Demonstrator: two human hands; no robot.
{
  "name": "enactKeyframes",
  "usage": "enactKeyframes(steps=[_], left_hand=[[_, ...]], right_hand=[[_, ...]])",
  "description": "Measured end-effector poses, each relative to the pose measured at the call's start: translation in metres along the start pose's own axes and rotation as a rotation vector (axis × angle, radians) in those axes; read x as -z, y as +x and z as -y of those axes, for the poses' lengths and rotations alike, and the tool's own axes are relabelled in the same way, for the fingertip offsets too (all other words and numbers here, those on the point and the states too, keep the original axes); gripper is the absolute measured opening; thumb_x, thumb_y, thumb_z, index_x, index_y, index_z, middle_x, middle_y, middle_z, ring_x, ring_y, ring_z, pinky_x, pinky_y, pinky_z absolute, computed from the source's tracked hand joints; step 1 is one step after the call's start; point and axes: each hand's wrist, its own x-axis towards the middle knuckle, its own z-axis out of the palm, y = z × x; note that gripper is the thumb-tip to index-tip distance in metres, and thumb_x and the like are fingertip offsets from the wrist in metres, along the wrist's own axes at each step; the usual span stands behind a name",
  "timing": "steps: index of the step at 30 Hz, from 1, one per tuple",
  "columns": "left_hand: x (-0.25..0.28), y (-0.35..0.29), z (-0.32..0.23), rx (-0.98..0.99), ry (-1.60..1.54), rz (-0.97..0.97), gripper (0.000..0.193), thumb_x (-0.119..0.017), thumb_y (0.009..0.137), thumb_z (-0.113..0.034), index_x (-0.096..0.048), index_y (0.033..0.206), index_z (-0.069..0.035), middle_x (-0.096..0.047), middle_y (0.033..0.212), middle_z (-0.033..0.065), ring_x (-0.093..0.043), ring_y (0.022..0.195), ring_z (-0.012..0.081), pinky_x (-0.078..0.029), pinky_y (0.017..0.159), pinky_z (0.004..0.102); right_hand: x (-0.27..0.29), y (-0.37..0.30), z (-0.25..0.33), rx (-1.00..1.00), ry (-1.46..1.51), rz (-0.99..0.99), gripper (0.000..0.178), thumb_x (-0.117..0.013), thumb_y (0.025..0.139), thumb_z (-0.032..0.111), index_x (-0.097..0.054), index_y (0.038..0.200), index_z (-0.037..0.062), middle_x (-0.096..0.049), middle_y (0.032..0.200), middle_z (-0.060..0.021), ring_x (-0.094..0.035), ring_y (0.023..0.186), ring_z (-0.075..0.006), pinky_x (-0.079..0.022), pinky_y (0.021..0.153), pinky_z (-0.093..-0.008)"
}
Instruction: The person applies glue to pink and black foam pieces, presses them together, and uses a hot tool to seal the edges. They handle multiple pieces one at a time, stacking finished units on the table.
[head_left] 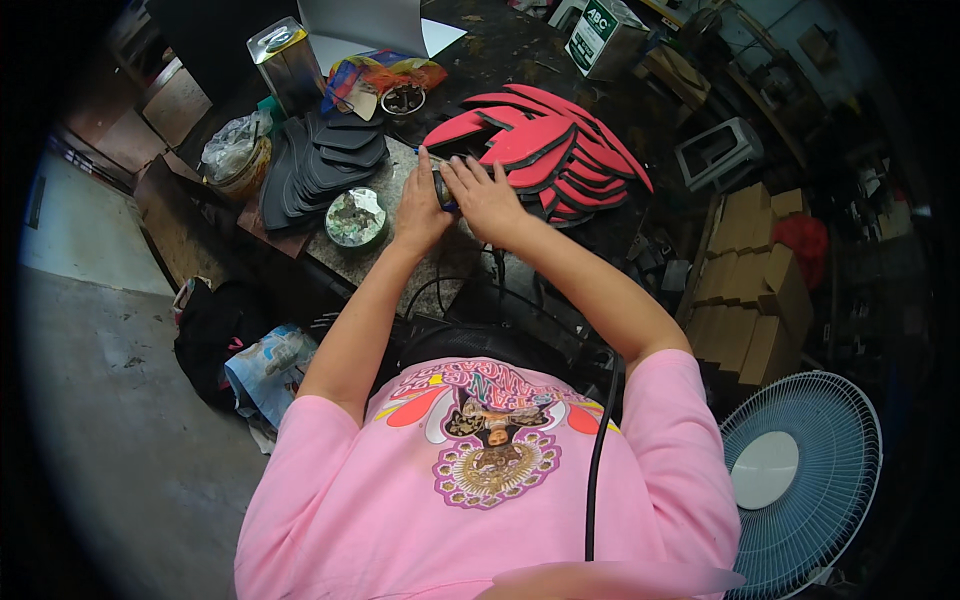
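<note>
At the near edge of the worktable, my left hand [422, 208] and my right hand [488, 204] are close together around a small dark curved piece [443, 187]. The left thumb and fingers close along its left side. On the other side, my right fingers lie stretched over its top edge. Much of the piece is hidden by my hands, so its kind does not show. Just beyond my fingers lies a fanned pile of red-faced, black-backed foam pieces [535, 140]. Left of my left hand stands an open round tin [356, 218] with a crusted pale rim.
Stacked black sole-shaped sheets [315, 165] lie at the left, by a plastic-lined basket [238, 158]. Behind them stand a metal can [287, 65] and a small bowl [403, 98]. A fan [800, 490] and cardboard boxes [745, 290] are at my right; black cables hang below my hands.
</note>
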Motion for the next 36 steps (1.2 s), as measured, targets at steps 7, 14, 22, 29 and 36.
enactKeyframes(steps=[7, 14, 22, 29, 36], left_hand=[[-0.002, -0.002, -0.001, -0.009, 0.042, -0.044, 0.112, -0.080, 0.065, -0.015, -0.011, 0.153, -0.002, -0.050, 0.124, 0.0242, -0.051, 0.114, 0.0411, -0.044, 0.098, 0.0444], [0.002, -0.002, -0.005, 0.031, 0.050, 0.009, 0.119, -0.086, 0.062, -0.022, -0.013, 0.153, -0.004, -0.048, 0.128, 0.0226, -0.049, 0.118, 0.0396, -0.042, 0.100, 0.0431], [0.011, -0.007, -0.010, 0.056, 0.025, 0.010, 0.111, -0.087, 0.062, -0.023, -0.022, 0.150, -0.004, -0.047, 0.131, 0.0196, -0.047, 0.121, 0.0399, -0.041, 0.102, 0.0431], [0.025, 0.003, -0.004, 0.018, 0.252, 0.057, 0.107, -0.087, 0.063, -0.027, -0.027, 0.149, -0.008, -0.043, 0.135, 0.0165, -0.043, 0.125, 0.0365, -0.038, 0.104, 0.0449], [0.025, 0.033, -0.002, -0.081, 0.587, -0.093, 0.099, -0.085, 0.064, -0.023, -0.032, 0.147, -0.014, -0.034, 0.140, 0.0136, -0.028, 0.136, 0.0365, -0.020, 0.114, 0.0541]], right_hand=[[-0.010, -0.017, -0.002, 0.067, -0.071, -0.136, 0.069, -0.061, 0.082, 0.012, -0.038, 0.146, 0.0105, -0.036, 0.151, -0.0158, -0.038, 0.136, -0.0367, -0.030, 0.106, -0.0616], [0.011, -0.074, -0.018, 0.167, 0.151, 0.061, 0.066, -0.071, 0.074, 0.011, -0.052, 0.136, 0.0226, -0.038, 0.149, -0.0161, -0.040, 0.135, -0.0339, -0.030, 0.104, -0.0638], [0.005, -0.153, -0.053, -0.313, 0.611, -0.393, 0.059, -0.060, 0.083, -0.001, -0.049, 0.139, 0.0100, -0.051, 0.134, -0.0170, -0.050, 0.122, -0.0349, -0.041, 0.102, -0.0404], [-0.072, -0.234, -0.014, -0.411, 0.299, -0.372, 0.062, -0.063, 0.085, 0.009, -0.042, 0.143, 0.0076, -0.048, 0.138, -0.0169, -0.042, 0.128, -0.0387, -0.035, 0.107, -0.0484], [-0.103, -0.247, -0.004, -0.434, 0.106, -0.361, 0.062, -0.063, 0.086, 0.022, -0.043, 0.143, 0.0095, -0.053, 0.135, -0.0108, -0.050, 0.123, -0.0305, -0.037, 0.104, -0.0454]])
